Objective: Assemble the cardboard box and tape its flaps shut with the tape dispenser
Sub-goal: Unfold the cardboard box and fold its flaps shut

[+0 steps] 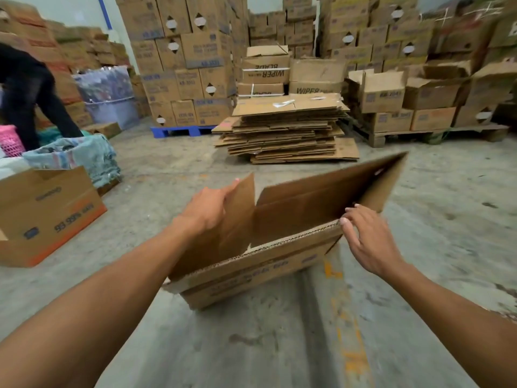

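Note:
A brown cardboard box (pixel 279 219) hangs above the concrete floor in front of me, partly unfolded, its flaps standing up and its inside showing. My left hand (pixel 207 208) holds the small left flap, thumb at its upper edge. At the right corner my right hand (pixel 366 236) has its fingertips curled over the near corrugated edge. No tape dispenser is in view.
A pile of flattened cartons (pixel 288 127) lies on the floor straight ahead. Stacked boxes on pallets (pixel 184 65) line the back wall. An open printed box (pixel 47 214) sits at the left, beside a sack (pixel 84 155) and a person in black (pixel 25 93).

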A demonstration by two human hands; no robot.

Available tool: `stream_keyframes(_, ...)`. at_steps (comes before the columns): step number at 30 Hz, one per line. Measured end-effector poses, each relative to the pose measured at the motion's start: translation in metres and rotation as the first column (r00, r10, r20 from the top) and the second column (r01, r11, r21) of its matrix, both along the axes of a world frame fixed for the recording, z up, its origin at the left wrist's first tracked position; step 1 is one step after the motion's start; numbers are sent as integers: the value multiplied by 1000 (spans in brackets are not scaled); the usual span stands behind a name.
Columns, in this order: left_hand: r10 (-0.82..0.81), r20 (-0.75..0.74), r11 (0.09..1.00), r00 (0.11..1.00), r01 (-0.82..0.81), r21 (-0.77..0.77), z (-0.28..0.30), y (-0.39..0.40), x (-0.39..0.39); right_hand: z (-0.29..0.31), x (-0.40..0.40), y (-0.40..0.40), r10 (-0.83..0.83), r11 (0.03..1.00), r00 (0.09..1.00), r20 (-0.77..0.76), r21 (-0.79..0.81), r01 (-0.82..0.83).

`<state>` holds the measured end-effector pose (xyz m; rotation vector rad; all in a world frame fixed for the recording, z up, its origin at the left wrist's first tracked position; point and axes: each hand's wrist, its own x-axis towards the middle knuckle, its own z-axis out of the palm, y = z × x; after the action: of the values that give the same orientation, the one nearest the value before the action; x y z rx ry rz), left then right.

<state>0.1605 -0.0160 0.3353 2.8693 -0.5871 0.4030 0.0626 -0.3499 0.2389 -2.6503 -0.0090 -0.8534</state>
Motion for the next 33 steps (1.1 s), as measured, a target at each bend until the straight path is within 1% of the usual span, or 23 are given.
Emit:
stream_keyframes(3,97,-21,995,995,-97,-4,12,16,5,5,-1,1,-6,992,994,106,122,-7)
stream_keyframes(6,213,-55,976,975,-215,-23,17,48,12,15,-5,7,3,993,971,240,116,-31)
stream_keyframes(8,282,-80,957,956,-287,-46,19,70,16,27,-5,22,71,991,962,265,90,-98)
stream_keyframes(9,301,-85,950,950,-306,-59,19,78,18,33,-3,31,108,988,964,242,85,-132)
stream_keyframes(11,310,-82,945,947,-316,-80,18,91,19,48,4,44,137,978,980,145,136,-157)
stream_keyframes(13,312,-81,939,946,-320,-122,15,100,19,63,13,46,96,970,995,21,224,-98)
stream_keyframes(14,323,-88,932,942,-333,-145,15,102,17,72,19,44,71,968,996,-55,243,-56)
stream_keyframes(15,337,-102,923,936,-350,-162,15,105,16,82,27,43,51,970,990,-132,241,-18)
stream_keyframes(17,361,-141,911,922,-381,-159,18,106,16,95,51,36,-29,981,958,-284,174,81)
stream_keyframes(19,361,-151,914,920,-382,-137,18,106,17,102,71,29,-162,972,877,-452,81,221)
stream_keyframes(21,349,-142,921,926,-367,-128,16,107,18,102,86,21,-322,938,817,-478,-45,343)
stream_keyframes(23,337,-146,928,930,-354,-114,12,108,20,105,95,21,-437,899,779,-449,-192,394)
stream_keyframes(24,332,-147,931,932,-348,-110,10,107,21,108,100,23,-469,883,769,-434,-236,405)
stream_keyframes(27,316,-142,935,938,-333,-119,4,106,27,121,111,32,-545,838,721,-428,-264,477)
stream_keyframes(29,320,-143,932,936,-338,-126,1,103,31,122,118,33,-572,818,699,-430,-239,523)
stream_keyframes(30,330,-150,929,932,-349,-123,0,101,34,120,122,31,-561,821,697,-447,-191,538)
stream_keyframes(31,339,-161,926,927,-359,-119,0,98,37,117,126,29,-513,840,711,-482,-110,531)
stream_keyframes(33,351,-199,922,915,-375,-100,0,93,41,112,130,26,-357,883,762,-540,72,465)
